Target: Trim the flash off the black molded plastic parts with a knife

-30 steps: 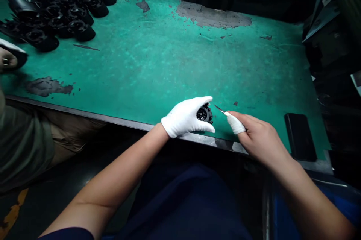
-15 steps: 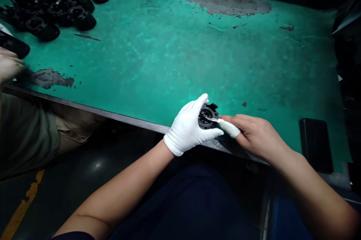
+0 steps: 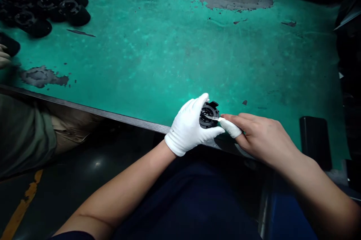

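My left hand [image 3: 186,125], in a white glove, is closed around a round black plastic part [image 3: 205,122] at the table's near edge. Ridges and slots show on the part's upward face, and a tab sticks out at its top. My right hand [image 3: 261,134] is bare except for a white cover on the thumb. Between its thumb and fingers it pinches a small knife [image 3: 213,118] with a thin metal blade. The blade reaches over the middle of the part; its handle is hidden by my fingers.
Several black cylindrical parts [image 3: 75,12] stand grouped at the far left of the worn green table [image 3: 158,52]. A co-worker's hand [image 3: 4,58] shows at the left edge, beside another black part. On the right lies a black rectangular object [image 3: 315,142].
My view has shifted slightly, so the table's left side sits further left. The co-worker's hand has moved partly out of view. Both my hands keep their hold, the blade still at the part's face.
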Tool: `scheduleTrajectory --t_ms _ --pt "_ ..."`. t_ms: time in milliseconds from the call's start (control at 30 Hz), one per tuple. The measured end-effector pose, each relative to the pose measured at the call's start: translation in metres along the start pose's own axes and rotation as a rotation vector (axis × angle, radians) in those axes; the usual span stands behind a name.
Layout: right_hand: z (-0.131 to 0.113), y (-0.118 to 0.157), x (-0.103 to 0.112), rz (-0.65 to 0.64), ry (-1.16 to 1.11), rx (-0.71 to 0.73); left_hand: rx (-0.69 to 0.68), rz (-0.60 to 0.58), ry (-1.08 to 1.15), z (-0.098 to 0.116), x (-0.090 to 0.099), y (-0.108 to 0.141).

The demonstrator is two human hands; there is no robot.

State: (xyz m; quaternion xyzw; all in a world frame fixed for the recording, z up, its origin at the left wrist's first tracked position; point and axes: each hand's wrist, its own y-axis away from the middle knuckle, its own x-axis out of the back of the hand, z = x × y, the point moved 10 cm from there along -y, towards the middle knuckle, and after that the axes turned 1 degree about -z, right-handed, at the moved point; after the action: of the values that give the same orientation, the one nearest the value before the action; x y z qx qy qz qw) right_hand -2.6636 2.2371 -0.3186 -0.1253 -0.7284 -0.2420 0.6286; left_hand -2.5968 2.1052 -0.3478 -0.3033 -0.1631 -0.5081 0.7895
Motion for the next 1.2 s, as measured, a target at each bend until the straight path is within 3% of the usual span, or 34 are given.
scheduleTrajectory --t_ms 167,300,433,567,667,867,1100,1200 --pt "-0.002 -0.004 0.003 -0.046 0.1 -0.065 0.002 -0.007 -0.009 -0.001 0.0 0.001" --pt "0.01 -0.01 0.006 -0.019 0.142 -0.16 -0.004 -0.018 -0.002 -0.001 0.0 0.001" --pt "0.012 -0.008 -0.002 -0.025 -0.081 -0.126 -0.005 -0.018 0.008 0.0 0.002 0.002" --pt "0.015 0.005 -0.021 -0.073 -0.327 -0.202 -0.003 -0.024 0.004 0.0 0.002 0.002" --pt "0.005 0.01 -0.026 -0.038 -0.405 -0.147 -0.004 -0.017 0.01 0.0 0.002 0.003" --pt "-0.006 0.011 -0.027 0.044 -0.3 -0.089 0.013 -0.031 0.007 0.0 0.0 0.001" --pt "-0.01 0.002 -0.035 -0.126 -0.315 0.017 0.033 -0.089 0.027 -0.003 -0.003 0.0" --pt "-0.004 0.001 -0.026 -0.096 -0.308 0.014 0.026 -0.092 0.043 -0.004 -0.003 0.0"
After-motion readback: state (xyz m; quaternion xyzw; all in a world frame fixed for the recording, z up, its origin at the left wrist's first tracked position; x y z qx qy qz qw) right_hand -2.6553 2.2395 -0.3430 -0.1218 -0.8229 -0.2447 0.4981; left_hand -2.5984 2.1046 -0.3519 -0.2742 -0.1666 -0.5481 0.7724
